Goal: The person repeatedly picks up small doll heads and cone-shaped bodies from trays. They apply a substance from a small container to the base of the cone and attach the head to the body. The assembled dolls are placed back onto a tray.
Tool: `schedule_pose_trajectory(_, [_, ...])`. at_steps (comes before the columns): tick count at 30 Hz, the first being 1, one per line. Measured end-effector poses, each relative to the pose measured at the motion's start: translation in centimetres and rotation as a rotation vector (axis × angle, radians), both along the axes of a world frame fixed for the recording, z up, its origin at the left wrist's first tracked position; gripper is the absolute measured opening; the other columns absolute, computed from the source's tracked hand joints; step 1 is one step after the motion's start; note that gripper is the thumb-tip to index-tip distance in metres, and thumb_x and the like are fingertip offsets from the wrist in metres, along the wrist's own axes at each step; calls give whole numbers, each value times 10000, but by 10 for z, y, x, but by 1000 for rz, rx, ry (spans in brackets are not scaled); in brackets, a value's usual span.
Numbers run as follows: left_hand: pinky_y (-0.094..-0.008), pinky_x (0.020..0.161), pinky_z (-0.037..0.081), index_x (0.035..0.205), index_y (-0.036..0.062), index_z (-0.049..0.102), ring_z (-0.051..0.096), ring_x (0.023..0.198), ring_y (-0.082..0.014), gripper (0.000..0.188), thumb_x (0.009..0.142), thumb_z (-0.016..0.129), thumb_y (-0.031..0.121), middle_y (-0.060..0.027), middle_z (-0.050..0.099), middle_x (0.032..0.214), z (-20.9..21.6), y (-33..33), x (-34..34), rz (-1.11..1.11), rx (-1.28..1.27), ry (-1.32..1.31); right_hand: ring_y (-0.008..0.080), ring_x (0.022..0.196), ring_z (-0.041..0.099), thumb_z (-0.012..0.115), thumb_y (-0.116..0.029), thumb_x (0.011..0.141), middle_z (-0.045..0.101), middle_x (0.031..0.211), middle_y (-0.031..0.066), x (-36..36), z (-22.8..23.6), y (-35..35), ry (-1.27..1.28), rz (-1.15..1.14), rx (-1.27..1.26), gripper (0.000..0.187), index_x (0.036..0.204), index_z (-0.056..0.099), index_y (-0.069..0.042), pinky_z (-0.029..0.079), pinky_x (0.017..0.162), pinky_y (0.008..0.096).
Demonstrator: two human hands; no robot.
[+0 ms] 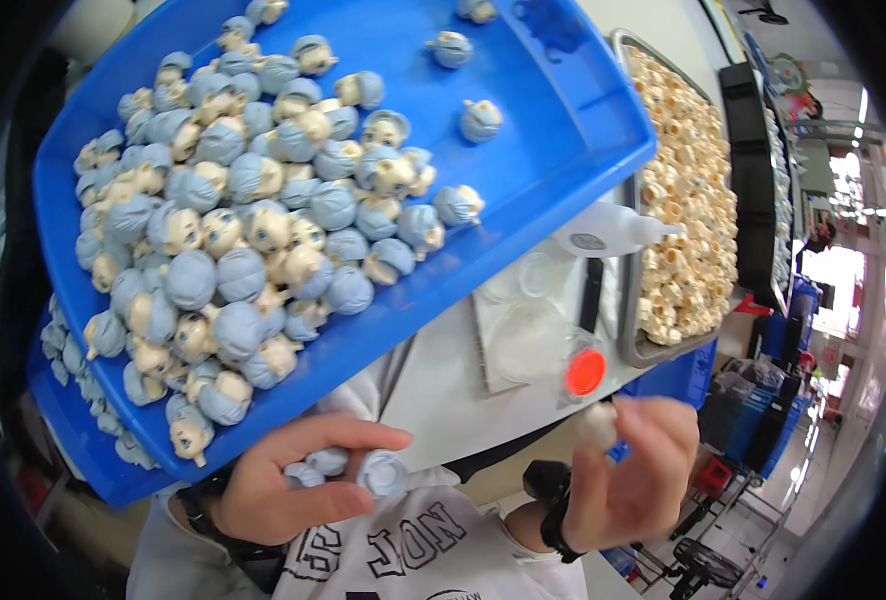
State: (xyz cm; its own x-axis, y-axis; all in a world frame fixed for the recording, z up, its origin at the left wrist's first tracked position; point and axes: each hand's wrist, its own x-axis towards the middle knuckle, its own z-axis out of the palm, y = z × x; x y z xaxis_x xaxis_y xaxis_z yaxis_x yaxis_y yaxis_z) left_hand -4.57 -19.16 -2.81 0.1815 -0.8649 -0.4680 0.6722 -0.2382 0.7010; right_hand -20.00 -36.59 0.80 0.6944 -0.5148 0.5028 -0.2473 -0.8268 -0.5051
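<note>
Cupping three visible pale-blue caps (381,473) in a loosely curled left grip (268,490), apparently to keep all handy; pinching one small pale piece (598,427), blurred, in the right grip (643,470), above the white surface's (443,400) edge; facing a blue tub (533,150) heaped with blue-capped heads (238,275), too many to count, and one metal tray (631,300) of countless cream pieces (688,200)

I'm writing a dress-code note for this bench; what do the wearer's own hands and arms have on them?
The left hand and right hand are both ungloved, with no ring visible. A dark band circles the left wrist, a black band the right. The sleeves are whitish.
</note>
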Motion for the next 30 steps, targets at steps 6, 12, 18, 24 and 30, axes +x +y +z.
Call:
schedule_pose_trajectory(6, [-195,616,363,1086,11,548,462,623,-42,365,758,668,116,28,511,674,-5,-1,2,-96,-144,-82,148,574,478,724,-104,524,573,693,27,23,-15,41,-122,269,196,320,821,609,-74,326,504,252])
schedule_pose_trajectory(12, [-199,619,349,1032,-45,552,478,693,-78,426,723,714,200,-37,538,810,-2,-1,2,-102,-99,-33,152,599,509,755,-147,515,586,691,39,30,-14,43,25,299,265,352,838,648,-56,334,498,242])
schedule_pose_trajectory(18, [-225,728,379,1196,11,467,498,752,-91,467,795,634,183,-5,580,770,-1,-3,1,-118,-99,-243,173,644,518,741,-261,569,578,797,60,32,-8,41,149,365,285,410,897,637,-37,351,536,258])
schedule_pose_trajectory(24, [-241,836,371,1265,-56,325,508,922,-96,651,813,604,321,-63,586,966,0,-6,1,-209,-15,-110,174,642,522,667,-277,679,555,836,63,23,-31,55,144,299,159,362,929,607,-21,344,560,273])
schedule_pose_trajectory(30, [-233,801,393,1185,-45,395,503,923,-83,555,833,565,349,-56,576,960,3,-9,-6,-187,19,-88,133,637,512,621,-254,726,554,830,38,20,-32,50,179,286,89,270,874,615,-28,332,570,267])
